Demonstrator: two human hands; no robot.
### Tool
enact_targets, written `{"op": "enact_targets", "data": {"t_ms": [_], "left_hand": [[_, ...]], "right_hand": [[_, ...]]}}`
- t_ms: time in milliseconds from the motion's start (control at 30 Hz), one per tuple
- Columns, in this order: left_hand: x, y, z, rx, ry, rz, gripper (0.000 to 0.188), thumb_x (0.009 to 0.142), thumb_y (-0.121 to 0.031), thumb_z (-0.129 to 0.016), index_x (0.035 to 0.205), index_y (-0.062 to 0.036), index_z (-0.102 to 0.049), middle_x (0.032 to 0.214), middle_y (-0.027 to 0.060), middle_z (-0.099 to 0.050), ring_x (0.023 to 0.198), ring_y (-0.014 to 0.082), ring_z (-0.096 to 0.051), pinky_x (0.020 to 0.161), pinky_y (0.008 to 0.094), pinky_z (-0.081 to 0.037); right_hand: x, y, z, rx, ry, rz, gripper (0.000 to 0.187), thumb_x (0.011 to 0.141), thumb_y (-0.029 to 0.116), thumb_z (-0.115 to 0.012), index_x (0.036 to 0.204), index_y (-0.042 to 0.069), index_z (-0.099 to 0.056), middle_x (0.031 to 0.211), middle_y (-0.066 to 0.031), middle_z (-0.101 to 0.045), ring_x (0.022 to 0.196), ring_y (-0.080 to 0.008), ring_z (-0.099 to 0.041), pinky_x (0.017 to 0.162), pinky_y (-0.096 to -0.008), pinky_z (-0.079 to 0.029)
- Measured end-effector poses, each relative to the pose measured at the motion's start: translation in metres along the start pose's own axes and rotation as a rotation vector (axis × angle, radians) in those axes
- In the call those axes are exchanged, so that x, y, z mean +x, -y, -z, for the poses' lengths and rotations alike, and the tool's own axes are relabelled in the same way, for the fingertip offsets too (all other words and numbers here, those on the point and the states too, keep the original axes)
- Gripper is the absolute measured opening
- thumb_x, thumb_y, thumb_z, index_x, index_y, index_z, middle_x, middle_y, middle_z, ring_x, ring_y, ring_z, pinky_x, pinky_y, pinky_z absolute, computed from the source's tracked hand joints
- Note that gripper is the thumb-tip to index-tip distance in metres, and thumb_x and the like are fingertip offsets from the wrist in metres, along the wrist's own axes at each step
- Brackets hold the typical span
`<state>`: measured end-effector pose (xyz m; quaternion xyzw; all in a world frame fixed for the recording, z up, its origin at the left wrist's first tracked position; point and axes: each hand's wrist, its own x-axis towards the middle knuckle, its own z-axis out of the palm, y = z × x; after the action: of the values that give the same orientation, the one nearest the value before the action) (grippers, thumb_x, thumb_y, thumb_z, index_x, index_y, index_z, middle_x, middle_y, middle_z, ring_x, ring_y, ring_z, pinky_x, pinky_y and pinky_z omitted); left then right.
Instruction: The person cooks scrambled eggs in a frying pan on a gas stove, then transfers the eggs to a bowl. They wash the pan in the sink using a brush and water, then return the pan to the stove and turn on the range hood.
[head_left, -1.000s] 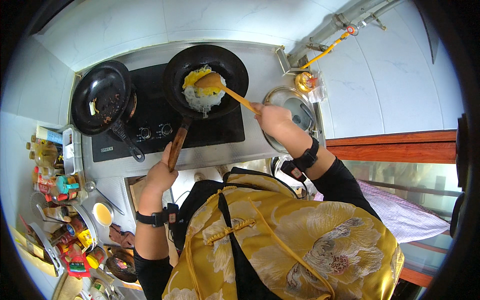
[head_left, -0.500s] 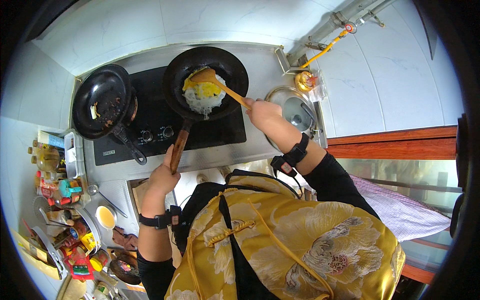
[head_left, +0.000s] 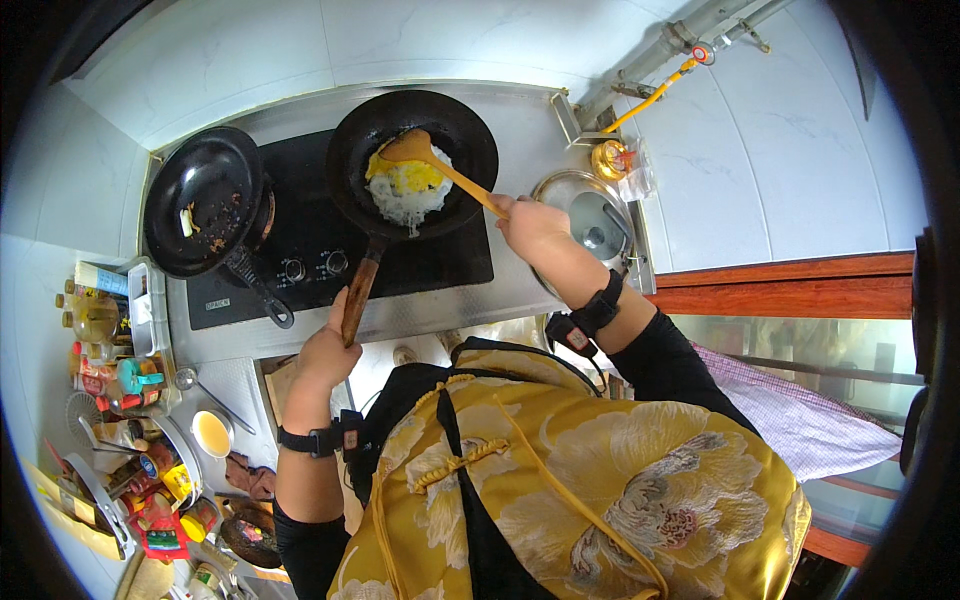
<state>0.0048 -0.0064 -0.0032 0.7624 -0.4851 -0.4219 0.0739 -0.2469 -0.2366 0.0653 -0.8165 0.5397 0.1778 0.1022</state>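
1. Left hand [head_left: 326,355]: my fingers grasp the lower end of the wooden handle [head_left: 362,290], which slants down from the wok.
2. Right hand [head_left: 535,232]: I grip the wooden spatula [head_left: 465,183] near the end of its shaft; its blade lies over the upper part of the egg.
3. Egg [head_left: 404,205]: yellow above, white below, it lies in the middle of the dark wok [head_left: 465,130].
4. Hob [head_left: 440,262]: black-topped, it extends beneath the wok; a frying pan [head_left: 215,165] with brown scraps sits at its left.
5. Glass lid [head_left: 583,212]: round, it lies right of the wok, partly behind my right hand.
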Motion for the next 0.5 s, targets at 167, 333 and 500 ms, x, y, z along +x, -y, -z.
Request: {"op": "enact_targets", "data": {"t_ms": [167,333,500], "left_hand": [[0.0009,0.0008,0.0001,0.007,0.012,-0.007,0.095,0.076,-0.015,-0.062,0.149,-0.0317,-0.005,0.100,0.0238,-0.065,0.093,0.0417,-0.062,0.084,0.0461,-0.050],[0.0003,-0.0011,-0.0001,0.021,0.009,0.011,0.096,0.075,-0.015,-0.063,0.149,-0.0319,-0.005,0.101,0.0239,-0.065,0.093,0.0415,-0.062,0.084,0.0459,-0.050],[-0.0004,-0.0011,0.0012,0.010,0.004,0.005,0.095,0.076,-0.014,-0.063,0.149,-0.0329,-0.004,0.101,0.0234,-0.065,0.094,0.0412,-0.062,0.084,0.0456,-0.050]], "right_hand": [[-0.0024,0.0003,0.0051,-0.006,0.015,0.026,0.041,0.091,0.028,-0.052,0.132,0.029,-0.050,0.109,-0.0086,-0.063,0.099,-0.0278,-0.063,0.079,-0.0406,-0.052],[-0.0035,0.0015,0.0064,0.003,-0.013,0.039,0.042,0.089,0.028,-0.055,0.131,0.029,-0.051,0.106,-0.0075,-0.065,0.097,-0.0272,-0.063,0.078,-0.0406,-0.051],[-0.0068,-0.0006,0.0089,-0.010,-0.023,0.113,0.042,0.088,0.028,-0.056,0.130,0.029,-0.052,0.105,-0.0082,-0.066,0.094,-0.0280,-0.064,0.076,-0.0414,-0.051]]}}
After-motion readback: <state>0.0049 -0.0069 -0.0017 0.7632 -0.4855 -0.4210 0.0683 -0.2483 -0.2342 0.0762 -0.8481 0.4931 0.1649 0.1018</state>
